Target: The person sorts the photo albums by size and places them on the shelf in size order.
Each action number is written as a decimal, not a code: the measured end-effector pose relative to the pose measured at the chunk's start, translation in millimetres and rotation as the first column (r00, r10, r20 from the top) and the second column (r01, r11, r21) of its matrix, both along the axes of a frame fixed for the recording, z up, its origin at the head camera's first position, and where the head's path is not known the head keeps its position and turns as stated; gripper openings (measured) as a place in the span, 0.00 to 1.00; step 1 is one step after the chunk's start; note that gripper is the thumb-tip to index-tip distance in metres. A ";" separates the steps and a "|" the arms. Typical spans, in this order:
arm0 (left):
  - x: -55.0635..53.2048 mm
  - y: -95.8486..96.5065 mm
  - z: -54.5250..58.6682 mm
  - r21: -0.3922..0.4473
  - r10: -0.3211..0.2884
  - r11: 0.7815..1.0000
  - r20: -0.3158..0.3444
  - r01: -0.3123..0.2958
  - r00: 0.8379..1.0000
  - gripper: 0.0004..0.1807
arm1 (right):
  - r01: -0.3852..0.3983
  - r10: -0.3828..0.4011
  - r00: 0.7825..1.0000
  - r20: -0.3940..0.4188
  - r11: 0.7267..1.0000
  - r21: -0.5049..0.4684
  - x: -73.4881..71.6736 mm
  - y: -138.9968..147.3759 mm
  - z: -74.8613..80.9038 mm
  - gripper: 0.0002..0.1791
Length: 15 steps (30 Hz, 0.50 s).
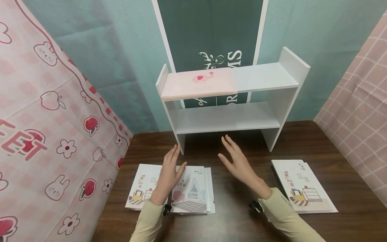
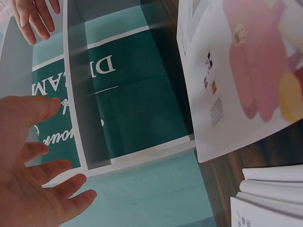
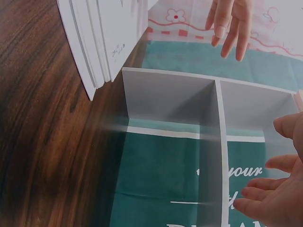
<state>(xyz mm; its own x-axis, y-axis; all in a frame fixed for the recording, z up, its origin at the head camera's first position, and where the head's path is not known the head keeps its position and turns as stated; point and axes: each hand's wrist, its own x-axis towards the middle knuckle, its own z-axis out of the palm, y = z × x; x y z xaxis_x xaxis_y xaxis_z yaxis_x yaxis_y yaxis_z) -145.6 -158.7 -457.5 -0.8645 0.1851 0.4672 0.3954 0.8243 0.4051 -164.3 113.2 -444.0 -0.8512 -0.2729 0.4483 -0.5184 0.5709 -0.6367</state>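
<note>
Both hands are held up with fingers extended and nothing in them. My left hand [image 1: 170, 176] hovers over the left pile of flat white printed packs [image 1: 193, 188]. My right hand [image 1: 240, 166] hangs above the brown table, in front of the white two-tier shelf [image 1: 228, 117] and left of the right pile of similar packs [image 1: 305, 188]. A pink elephant-print cover [image 1: 202, 82] lies flat over the left part of the upper board. In the left wrist view the left fingers [image 2: 64, 187] are spread beside the shelf; the right wrist view shows the right fingers [image 3: 260, 194] likewise.
Brown wood-grain table [image 1: 232, 208] lies under everything. A teal curtain [image 1: 127, 67] with a dark green lettered panel [image 1: 211, 30] hangs behind the shelf. Pink patterned cloth [image 1: 60, 111] closes the left side, and pink checked cloth [image 1: 359, 94] the right.
</note>
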 end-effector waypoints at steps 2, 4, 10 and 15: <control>0.6 0.4 -0.9 -0.005 0.002 1.000 -0.005 -0.002 1.000 0.38 | -0.001 0.001 1.000 0.005 1.000 -0.002 0.5 -0.3 -1.4 0.35; 1.5 0.7 -1.5 -0.005 0.004 1.000 -0.007 -0.004 1.000 0.38 | -0.002 0.002 1.000 0.011 1.000 -0.001 1.0 -0.7 -2.9 0.35; 4.6 -0.3 -4.4 -0.001 0.005 1.000 -0.003 -0.005 1.000 0.39 | -0.006 0.006 1.000 0.029 1.000 -0.008 3.1 -1.8 -6.8 0.35; 5.6 -1.5 -7.6 -0.007 0.007 1.000 -0.003 -0.007 1.000 0.38 | -0.016 0.017 0.999 0.037 1.000 -0.027 4.7 -2.9 -8.8 0.34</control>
<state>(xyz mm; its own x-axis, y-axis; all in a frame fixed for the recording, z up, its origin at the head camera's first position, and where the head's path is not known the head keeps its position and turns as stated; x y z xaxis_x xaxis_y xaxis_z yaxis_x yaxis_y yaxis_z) -139.9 -160.1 -465.1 -0.8647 0.1820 0.4682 0.3904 0.8300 0.3983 -159.6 110.3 -452.8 -0.8629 -0.2752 0.4239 -0.5032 0.5453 -0.6704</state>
